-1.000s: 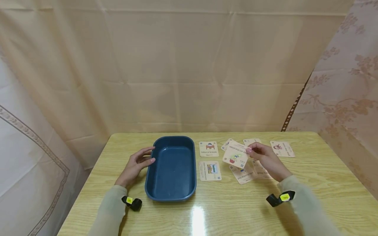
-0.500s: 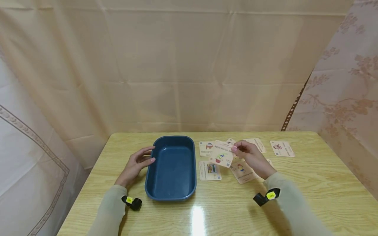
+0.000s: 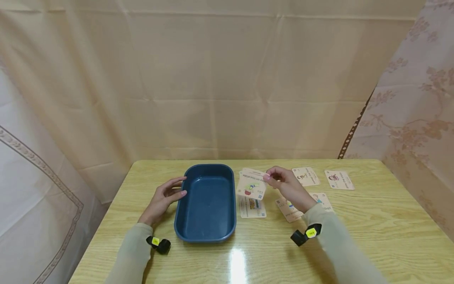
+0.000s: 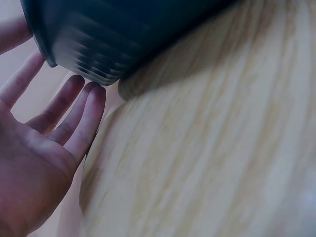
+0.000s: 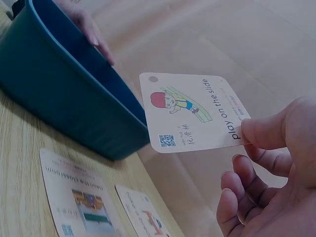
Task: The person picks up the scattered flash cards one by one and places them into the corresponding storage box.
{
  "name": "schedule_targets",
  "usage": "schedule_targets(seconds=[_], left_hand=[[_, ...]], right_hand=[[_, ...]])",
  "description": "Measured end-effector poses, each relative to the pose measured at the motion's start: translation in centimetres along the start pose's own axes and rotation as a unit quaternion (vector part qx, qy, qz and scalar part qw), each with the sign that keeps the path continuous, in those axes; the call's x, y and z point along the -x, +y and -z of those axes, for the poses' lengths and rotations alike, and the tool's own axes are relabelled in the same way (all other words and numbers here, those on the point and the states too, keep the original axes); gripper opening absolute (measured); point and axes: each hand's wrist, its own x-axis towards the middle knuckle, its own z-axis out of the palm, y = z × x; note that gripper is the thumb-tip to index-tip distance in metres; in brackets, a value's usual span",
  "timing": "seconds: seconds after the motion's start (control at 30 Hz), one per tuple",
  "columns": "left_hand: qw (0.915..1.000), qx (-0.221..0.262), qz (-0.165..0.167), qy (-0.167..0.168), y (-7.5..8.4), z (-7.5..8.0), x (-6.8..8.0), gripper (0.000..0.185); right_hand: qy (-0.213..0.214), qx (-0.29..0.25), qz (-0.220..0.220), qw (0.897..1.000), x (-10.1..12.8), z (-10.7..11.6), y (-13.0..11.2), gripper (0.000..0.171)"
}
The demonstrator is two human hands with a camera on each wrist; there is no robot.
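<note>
My right hand (image 3: 291, 188) pinches a square picture card (image 3: 251, 184) by its edge between thumb and index finger. The card reads "play on the slide" and is up off the table, close to the right rim of a dark blue plastic bin (image 3: 209, 213). My left hand (image 3: 161, 201) rests against the bin's left side with fairly straight fingers; the left wrist view shows the fingertips (image 4: 94, 91) at its outer wall. Below the held card lies a "clean the classroom" card (image 5: 81, 197). Another card (image 5: 143, 212) beside it is mostly covered in the head view.
Several more cards lie to the right: one near the back (image 3: 306, 176), one farther right (image 3: 339, 180), and two partly behind my right hand and wrist (image 3: 289, 211). The wooden table (image 3: 269, 252) ends at a beige curtain (image 3: 227, 98).
My right hand has carried the slide card leftward, from above the scattered cards to beside the bin. The left hand and the bin have stayed put.
</note>
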Motion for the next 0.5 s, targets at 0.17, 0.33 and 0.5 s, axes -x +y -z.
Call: schedule_targets(seconds=[0.17, 0.33, 0.5], left_hand=[[1.0, -0.001, 0.002, 0.001, 0.1, -0.1, 0.0, 0.054], [1.0, -0.003, 0.005, 0.002, 0.2, -0.1, 0.1, 0.054], [1.0, -0.004, 0.004, 0.002, 0.2, -0.1, 0.1, 0.054]], right_hand=[[0.002, 0.001, 0.012, 1.0, -0.3, -1.0, -0.6, 0.016], [-0.001, 0.004, 0.022, 1.0, -0.6, -1.8, -0.9, 0.015], [-0.002, 0.01, 0.036, 0.999, -0.8, -2.6, -1.2, 0.013]])
